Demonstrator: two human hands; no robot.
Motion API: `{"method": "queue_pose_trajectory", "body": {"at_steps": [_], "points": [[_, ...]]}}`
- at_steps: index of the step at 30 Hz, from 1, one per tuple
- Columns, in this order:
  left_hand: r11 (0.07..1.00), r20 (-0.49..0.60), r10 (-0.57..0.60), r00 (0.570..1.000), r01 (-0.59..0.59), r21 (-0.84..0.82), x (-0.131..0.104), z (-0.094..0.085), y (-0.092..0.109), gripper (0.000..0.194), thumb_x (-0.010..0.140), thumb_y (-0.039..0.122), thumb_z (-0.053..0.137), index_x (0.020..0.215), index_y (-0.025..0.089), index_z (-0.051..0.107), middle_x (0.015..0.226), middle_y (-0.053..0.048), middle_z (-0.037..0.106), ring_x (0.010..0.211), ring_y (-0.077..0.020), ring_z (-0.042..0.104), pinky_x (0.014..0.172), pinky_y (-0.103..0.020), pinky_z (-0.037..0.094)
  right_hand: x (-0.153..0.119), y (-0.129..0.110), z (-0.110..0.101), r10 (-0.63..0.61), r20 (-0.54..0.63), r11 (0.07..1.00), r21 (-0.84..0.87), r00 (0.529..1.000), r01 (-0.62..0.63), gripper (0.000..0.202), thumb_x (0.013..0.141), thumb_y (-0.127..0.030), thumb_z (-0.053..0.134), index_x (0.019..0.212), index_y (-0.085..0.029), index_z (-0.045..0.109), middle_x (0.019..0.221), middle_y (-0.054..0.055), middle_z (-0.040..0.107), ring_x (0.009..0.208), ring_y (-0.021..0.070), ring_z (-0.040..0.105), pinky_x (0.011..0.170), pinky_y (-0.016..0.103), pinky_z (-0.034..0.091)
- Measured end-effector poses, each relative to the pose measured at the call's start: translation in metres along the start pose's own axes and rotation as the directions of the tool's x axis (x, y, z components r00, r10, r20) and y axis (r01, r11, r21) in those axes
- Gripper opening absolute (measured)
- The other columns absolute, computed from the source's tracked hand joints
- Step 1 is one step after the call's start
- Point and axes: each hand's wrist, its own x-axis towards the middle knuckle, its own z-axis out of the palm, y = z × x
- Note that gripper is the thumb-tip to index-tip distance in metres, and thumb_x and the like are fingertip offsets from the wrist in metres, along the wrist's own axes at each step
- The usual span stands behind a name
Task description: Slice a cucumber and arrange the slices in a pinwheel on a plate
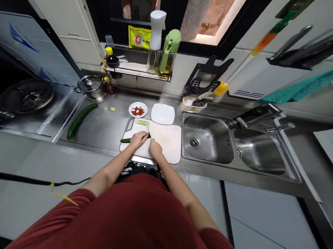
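Note:
On the white cutting board (171,143) my left hand (139,139) is closed over a dark green cucumber (125,140), whose left end sticks out past the fingers. The cut end shows just right of them. My right hand (155,149) is wrapped round the handle of a knife (149,130); its narrow blade points away from me, beside the cucumber's right end. The grip hides the handle. A short row of pale cucumber slices (142,122) lies near the board's far edge. Behind the board stand a white plate of chopped red pieces (137,110) and a square white plate (163,114).
A whole cucumber (80,121) and a small cucumber piece (112,109) lie on the steel counter at left. A lidded pot (91,88) stands behind them. At right is a double sink (208,121). A shelf (136,72) with bottles hangs above the counter.

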Motion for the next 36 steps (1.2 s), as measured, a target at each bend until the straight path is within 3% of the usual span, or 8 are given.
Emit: {"method": "queue_pose_trajectory", "body": {"at_steps": [18,36], "points": [[1.0,0.003,-0.016,1.0,0.016,-0.017,-0.002,-0.004,0.004,0.025,0.094,0.03,0.049,0.11,0.026,0.069,0.111,-0.002,0.07,0.1,-0.0148,0.065,0.09,-0.027,0.05,-0.022,0.021,0.017,0.006,0.042,1.0,-0.017,0.999,-0.005,0.026,0.091,-0.008,0.04,0.115,-0.012,0.047,0.103,0.018,0.067,0.097,0.0243,0.066,0.077,0.031,0.046],[0.998,0.016,-0.041,0.999,0.041,-0.04,-0.001,-0.005,0.005,0.026,0.094,0.031,0.049,0.109,0.025,0.069,0.113,-0.002,0.069,0.103,-0.0151,0.063,0.092,-0.027,0.048,-0.039,0.032,0.019,-0.002,0.074,0.999,-0.04,0.997,0.005,0.027,0.088,-0.008,0.042,0.114,-0.012,0.047,0.102,0.017,0.066,0.096,0.0253,0.065,0.074,0.031,0.044]]}}
